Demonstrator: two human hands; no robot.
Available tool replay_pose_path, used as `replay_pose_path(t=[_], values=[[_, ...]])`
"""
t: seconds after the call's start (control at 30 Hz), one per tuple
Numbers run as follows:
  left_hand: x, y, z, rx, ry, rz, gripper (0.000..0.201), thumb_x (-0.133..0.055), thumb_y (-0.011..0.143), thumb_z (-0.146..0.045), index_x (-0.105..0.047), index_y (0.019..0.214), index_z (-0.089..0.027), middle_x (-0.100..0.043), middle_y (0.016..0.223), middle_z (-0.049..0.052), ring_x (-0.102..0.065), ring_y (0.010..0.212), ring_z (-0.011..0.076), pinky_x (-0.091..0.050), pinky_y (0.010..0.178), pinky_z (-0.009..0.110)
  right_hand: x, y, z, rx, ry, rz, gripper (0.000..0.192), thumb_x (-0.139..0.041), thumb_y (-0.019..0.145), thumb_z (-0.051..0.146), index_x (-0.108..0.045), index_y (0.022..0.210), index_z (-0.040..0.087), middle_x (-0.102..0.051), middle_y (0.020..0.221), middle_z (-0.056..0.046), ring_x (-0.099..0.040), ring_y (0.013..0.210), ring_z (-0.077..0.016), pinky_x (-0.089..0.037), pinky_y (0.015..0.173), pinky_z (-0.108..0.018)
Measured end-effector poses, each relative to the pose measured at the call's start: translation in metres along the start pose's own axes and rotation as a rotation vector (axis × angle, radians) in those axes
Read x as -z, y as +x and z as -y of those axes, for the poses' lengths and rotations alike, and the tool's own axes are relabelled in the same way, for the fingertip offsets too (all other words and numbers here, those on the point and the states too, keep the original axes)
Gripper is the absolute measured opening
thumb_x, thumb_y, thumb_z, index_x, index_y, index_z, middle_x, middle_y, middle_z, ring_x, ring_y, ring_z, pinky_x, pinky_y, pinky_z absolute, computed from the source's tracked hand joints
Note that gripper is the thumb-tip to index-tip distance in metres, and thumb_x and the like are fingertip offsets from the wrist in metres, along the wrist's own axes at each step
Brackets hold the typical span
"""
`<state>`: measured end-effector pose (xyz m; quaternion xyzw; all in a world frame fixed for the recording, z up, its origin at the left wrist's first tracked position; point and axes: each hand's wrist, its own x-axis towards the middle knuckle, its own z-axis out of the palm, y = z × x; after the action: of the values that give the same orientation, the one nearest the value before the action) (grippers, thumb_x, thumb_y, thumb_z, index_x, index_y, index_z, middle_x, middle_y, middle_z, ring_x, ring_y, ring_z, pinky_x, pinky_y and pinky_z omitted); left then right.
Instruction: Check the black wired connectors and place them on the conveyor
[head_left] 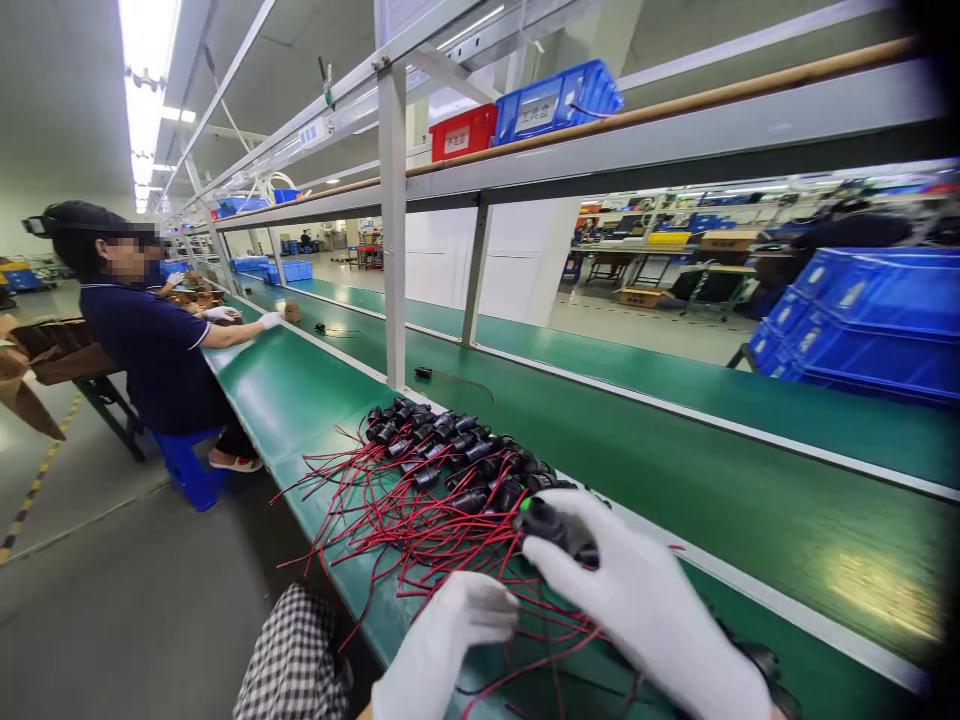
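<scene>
right hand (637, 590): fingers curled on black connector (551, 525) | left hand (450, 630): loosely closed over red wires (420, 530); green bench (300, 400)

White gloves on both hands, left (442, 640) and right (645, 610), over a heap of black parts (457, 460) with red wires (390, 520) at six o'clock, a spot of green on the black part (551, 525) under the right fingers, all on a green tabletop (300, 400) edged in pale grey. Black-and-white check on the trouser leg (296, 660) at seven o'clock; navy shirt, white gloves and a blue stool (187, 470) on the co-worker (150, 340) at nine o'clock. Blue bin (559, 100) and red bin (463, 132) on the shelf at twelve o'clock, blue crates (870, 320) at three o'clock, brown cardboard (45, 360) at nine.
</scene>
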<state>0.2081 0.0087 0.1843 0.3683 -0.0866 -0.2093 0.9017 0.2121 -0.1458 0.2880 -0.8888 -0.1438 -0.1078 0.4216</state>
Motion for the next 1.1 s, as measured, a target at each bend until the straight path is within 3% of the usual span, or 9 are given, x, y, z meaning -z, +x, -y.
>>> replay_pose_path(t=[0.03, 0.13, 0.23, 0.3, 0.43, 0.6, 0.73, 0.9, 1.1], values=[[0.011, 0.001, -0.003, 0.023, 0.033, -0.038, 0.052, -0.085, 0.062, -0.051, -0.072, 0.094, -0.012, -0.072, 0.095, 0.012, -0.064, 0.090, 0.0263, -0.040, 0.100, 0.047, 0.022, 0.009, -0.002, 0.015, -0.198, -0.100, 0.033, -0.056, 0.079, 0.045, -0.062, 0.103, 0.023, -0.072, 0.085, -0.004, -0.067, 0.077, -0.0244, -0.053, 0.071, -0.037], [0.039, 0.007, -0.016, 0.092, 0.085, -0.123, 0.037, -0.083, 0.067, -0.045, -0.070, 0.082, -0.014, -0.072, 0.090, 0.009, -0.066, 0.084, 0.0237, -0.038, 0.102, 0.049, 0.106, 0.054, -0.017, -0.010, -0.826, -0.384, 0.036, -0.053, 0.088, 0.053, -0.066, 0.095, 0.020, -0.072, 0.093, -0.014, -0.066, 0.087, -0.0324, -0.046, 0.068, -0.040], [0.049, 0.011, -0.019, 0.115, 0.110, -0.141, 0.030, -0.074, 0.078, -0.044, -0.069, 0.082, -0.015, -0.072, 0.087, 0.007, -0.067, 0.083, 0.0213, -0.042, 0.099, 0.045, 0.177, 0.112, -0.048, -0.079, -0.887, -0.225, 0.029, -0.053, 0.095, 0.042, -0.068, 0.090, 0.018, -0.071, 0.092, -0.012, -0.065, 0.087, -0.0223, -0.048, 0.074, -0.033], [0.046, 0.008, -0.014, 0.121, 0.113, -0.140, 0.028, -0.074, 0.078, -0.043, -0.069, 0.083, -0.016, -0.072, 0.089, 0.007, -0.068, 0.082, 0.0211, -0.045, 0.095, 0.043, 0.192, 0.143, -0.075, -0.113, -0.919, -0.095, 0.019, -0.060, 0.093, 0.032, -0.067, 0.092, 0.015, -0.069, 0.093, -0.007, -0.064, 0.086, -0.0174, -0.049, 0.080, -0.034], [0.040, -0.005, -0.005, 0.067, 0.131, -0.142, 0.041, -0.074, 0.076, -0.055, -0.072, 0.087, -0.016, -0.073, 0.095, 0.009, -0.068, 0.084, 0.0220, -0.048, 0.089, 0.041, 0.155, 0.162, -0.130, -0.204, -0.933, 0.176, 0.026, -0.066, 0.092, 0.038, -0.066, 0.082, 0.014, -0.067, 0.080, -0.001, -0.063, 0.076, -0.0152, -0.054, 0.080, -0.036], [0.051, -0.018, -0.017, 0.072, 0.118, -0.239, 0.041, -0.078, 0.073, -0.054, -0.073, 0.086, -0.015, -0.071, 0.090, 0.008, -0.066, 0.077, 0.0184, -0.047, 0.085, 0.037, 0.112, 0.154, -0.159, -0.203, -0.903, 0.213, 0.030, -0.061, 0.095, 0.042, -0.065, 0.105, 0.014, -0.068, 0.101, -0.006, -0.064, 0.091, -0.0192, -0.054, 0.087, -0.041], [0.055, -0.017, -0.020, 0.023, 0.105, -0.241, 0.049, -0.079, 0.069, -0.060, -0.073, 0.086, -0.014, -0.072, 0.092, 0.010, -0.067, 0.079, 0.0202, -0.048, 0.083, 0.037, 0.090, 0.167, -0.130, -0.107, -0.877, 0.196, 0.030, -0.057, 0.098, 0.035, -0.061, 0.119, 0.014, -0.065, 0.117, -0.010, -0.062, 0.106, -0.0223, -0.050, 0.096, -0.044], [0.045, -0.015, -0.017, -0.029, 0.304, -0.147, 0.050, -0.070, 0.076, -0.064, -0.074, 0.091, -0.017, -0.073, 0.094, 0.010, -0.069, 0.085, 0.0255, -0.050, 0.087, 0.042, 0.009, 0.146, -0.065, 0.115, -0.863, 0.278, 0.029, -0.051, 0.100, 0.040, -0.068, 0.102, 0.017, -0.069, 0.099, -0.005, -0.063, 0.098, -0.0198, -0.051, 0.092, -0.041], [0.040, -0.012, -0.028, -0.060, 0.399, -0.117, 0.033, -0.072, 0.079, -0.048, -0.075, 0.085, -0.016, -0.073, 0.083, 0.010, -0.071, 0.082, 0.0281, -0.050, 0.089, 0.048, -0.078, 0.112, -0.036, -0.017, -0.987, 0.317, 0.038, -0.058, 0.095, 0.049, -0.067, 0.102, 0.013, -0.070, 0.100, -0.008, -0.067, 0.094, -0.0214, -0.055, 0.088, -0.043]])
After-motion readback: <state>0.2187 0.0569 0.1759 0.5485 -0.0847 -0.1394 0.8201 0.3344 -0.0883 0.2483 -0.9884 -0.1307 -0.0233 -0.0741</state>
